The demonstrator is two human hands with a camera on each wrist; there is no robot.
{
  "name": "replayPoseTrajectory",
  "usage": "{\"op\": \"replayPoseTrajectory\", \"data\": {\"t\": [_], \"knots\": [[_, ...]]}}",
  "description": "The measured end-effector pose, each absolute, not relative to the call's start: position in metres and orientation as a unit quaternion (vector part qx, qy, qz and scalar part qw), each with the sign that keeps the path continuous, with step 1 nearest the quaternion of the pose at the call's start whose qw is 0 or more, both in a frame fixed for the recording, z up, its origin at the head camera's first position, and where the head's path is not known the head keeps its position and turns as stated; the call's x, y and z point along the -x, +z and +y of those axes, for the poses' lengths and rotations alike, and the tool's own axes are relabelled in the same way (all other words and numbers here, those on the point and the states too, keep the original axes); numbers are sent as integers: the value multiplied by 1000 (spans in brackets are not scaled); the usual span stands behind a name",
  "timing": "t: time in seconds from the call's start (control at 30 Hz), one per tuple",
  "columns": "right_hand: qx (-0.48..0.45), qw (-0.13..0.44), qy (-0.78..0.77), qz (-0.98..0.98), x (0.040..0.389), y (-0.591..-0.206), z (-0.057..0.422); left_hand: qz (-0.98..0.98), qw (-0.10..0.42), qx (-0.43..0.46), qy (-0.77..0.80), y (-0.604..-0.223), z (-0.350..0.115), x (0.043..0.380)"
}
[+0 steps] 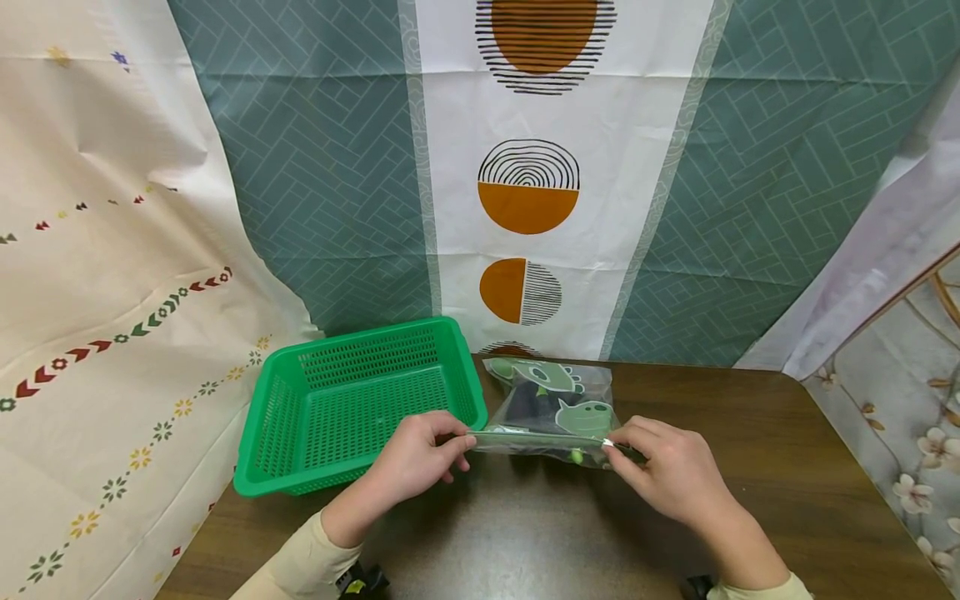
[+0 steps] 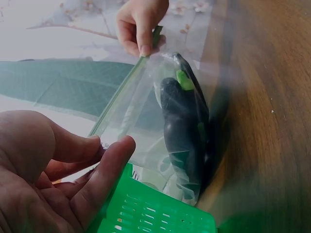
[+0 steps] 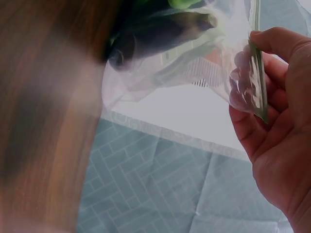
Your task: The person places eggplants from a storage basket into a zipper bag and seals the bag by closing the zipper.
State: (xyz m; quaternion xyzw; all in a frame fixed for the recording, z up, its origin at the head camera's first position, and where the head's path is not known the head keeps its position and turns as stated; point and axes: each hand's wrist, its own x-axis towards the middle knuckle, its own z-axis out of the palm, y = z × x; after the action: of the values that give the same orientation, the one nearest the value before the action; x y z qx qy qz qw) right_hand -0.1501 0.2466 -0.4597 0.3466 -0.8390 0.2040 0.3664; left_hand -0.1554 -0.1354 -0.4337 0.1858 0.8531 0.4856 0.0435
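A clear zip bag [image 1: 555, 398] with green cartoon prints lies on the table, its zip edge raised toward me. Inside are dark, glossy long things [image 2: 182, 126] that look like eggplants, with bright green parts; the plastic partly blurs them. My left hand [image 1: 420, 454] pinches the left end of the zip edge between thumb and fingers. At the other end, the thumb and fingers of my right hand [image 1: 671, 467] pinch the same strip. In the right wrist view, the green zip strip [image 3: 257, 73] runs between the right thumb and fingers.
A green perforated plastic basket [image 1: 375, 417] stands at the left, close beside my left hand and the bag. The brown wooden table [image 1: 750, 433] extends to the right. A patterned cloth [image 1: 525, 208] hangs behind it, with another light cloth [image 1: 112, 292] at the left.
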Motion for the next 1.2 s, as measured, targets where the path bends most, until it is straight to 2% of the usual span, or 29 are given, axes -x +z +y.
{"op": "replayPoseTrajectory", "data": {"t": [1.2], "knots": [[-270,306,181,-895,142,-443,269,856,42,-192,478,-433,-137,154]]}}
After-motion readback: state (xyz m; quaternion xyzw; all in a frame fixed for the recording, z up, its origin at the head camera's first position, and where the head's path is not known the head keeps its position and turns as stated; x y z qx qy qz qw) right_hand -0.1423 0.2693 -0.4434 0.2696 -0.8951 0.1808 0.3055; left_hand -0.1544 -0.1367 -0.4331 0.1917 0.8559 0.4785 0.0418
